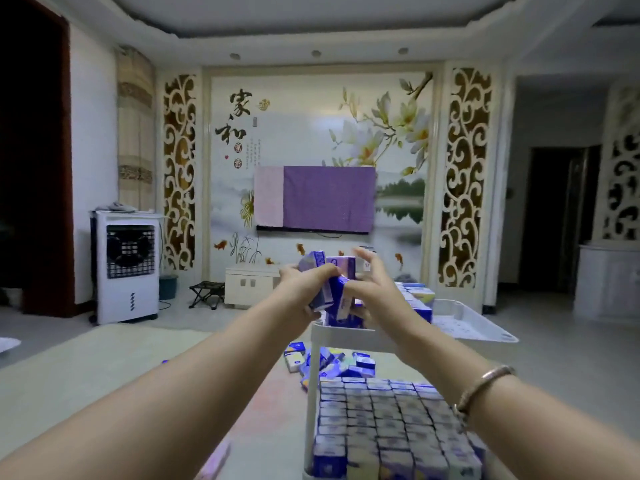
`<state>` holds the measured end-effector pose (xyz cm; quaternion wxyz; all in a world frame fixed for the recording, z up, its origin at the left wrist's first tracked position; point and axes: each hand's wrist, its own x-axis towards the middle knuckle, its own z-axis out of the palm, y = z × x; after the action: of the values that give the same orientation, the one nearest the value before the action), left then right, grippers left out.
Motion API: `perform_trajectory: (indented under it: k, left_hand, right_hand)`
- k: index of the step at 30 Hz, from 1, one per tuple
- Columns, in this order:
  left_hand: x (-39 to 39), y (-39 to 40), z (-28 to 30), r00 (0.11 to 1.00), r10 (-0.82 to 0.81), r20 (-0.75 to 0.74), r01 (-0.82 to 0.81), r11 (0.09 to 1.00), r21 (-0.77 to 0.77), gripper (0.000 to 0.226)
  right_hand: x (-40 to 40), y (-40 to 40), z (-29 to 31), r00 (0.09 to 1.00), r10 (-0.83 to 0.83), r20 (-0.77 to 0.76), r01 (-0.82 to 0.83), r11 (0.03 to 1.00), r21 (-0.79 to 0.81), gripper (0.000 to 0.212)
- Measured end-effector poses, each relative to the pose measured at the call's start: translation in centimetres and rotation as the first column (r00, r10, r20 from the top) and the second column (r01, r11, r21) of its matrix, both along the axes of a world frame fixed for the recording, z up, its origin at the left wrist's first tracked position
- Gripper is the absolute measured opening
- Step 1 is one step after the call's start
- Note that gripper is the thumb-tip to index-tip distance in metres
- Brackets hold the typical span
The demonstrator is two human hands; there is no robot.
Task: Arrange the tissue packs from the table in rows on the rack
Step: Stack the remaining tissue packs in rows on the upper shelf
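My left hand (304, 289) is closed around several blue-and-white tissue packs (323, 271), held above the near-left corner of the white rack's upper tray (491, 327). My right hand (372, 282) is beside the bundle, thumb and fingers on the packs, fingertips spread above. Some packs stand in the upper tray (420, 299) behind my hands. The lower shelf (308, 476) holds tight rows of packs (391, 417). Loose packs (332, 362) lie scattered on the table beyond it.
The rack's white post (310, 393) stands between the shelves. A pale table (138, 382) stretches left under my arms. Far off are a white cooler (126, 268), a folding stool (206, 293), a low cabinet (249, 285) and a covered TV (315, 199).
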<state>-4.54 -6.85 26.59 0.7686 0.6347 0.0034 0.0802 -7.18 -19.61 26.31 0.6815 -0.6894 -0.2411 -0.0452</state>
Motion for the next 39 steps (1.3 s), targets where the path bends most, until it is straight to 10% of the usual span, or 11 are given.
perform_trajectory:
  k: [6,19,28,34,39]
  left_hand:
    - [2.3,-7.3,2.1,0.950,-0.116,0.288,0.012,0.941,0.339,0.073]
    - [8.2,-14.2,1.4,0.774,-0.471,0.423,-0.003,0.666,0.746,0.129]
    - [9.6,-13.0,0.3,0.880,-0.440,0.178,0.076,0.500,0.863,0.036]
    - [9.6,-13.4,0.3,0.890,-0.436,0.136,-0.009,0.281,0.960,0.037]
    - [10.1,-13.2,-0.1,0.960,-0.276,0.054,0.023,0.269,0.963,0.039]
  right_hand:
    - [2.4,-7.8,1.1,0.985,-0.056,-0.161,0.082,0.985,0.155,0.014]
    - [10.1,-15.7,0.4,0.981,-0.053,-0.188,0.061,0.997,0.038,0.041]
    - [11.4,-16.4,-2.3,0.985,-0.061,-0.159,0.097,0.968,0.230,0.065]
    - [12.1,-17.2,-2.9,0.976,-0.197,-0.089,0.191,0.979,-0.071,0.056]
    - [13.1,-18.1,-2.6,0.959,-0.269,-0.088,0.208,0.880,-0.428,0.057]
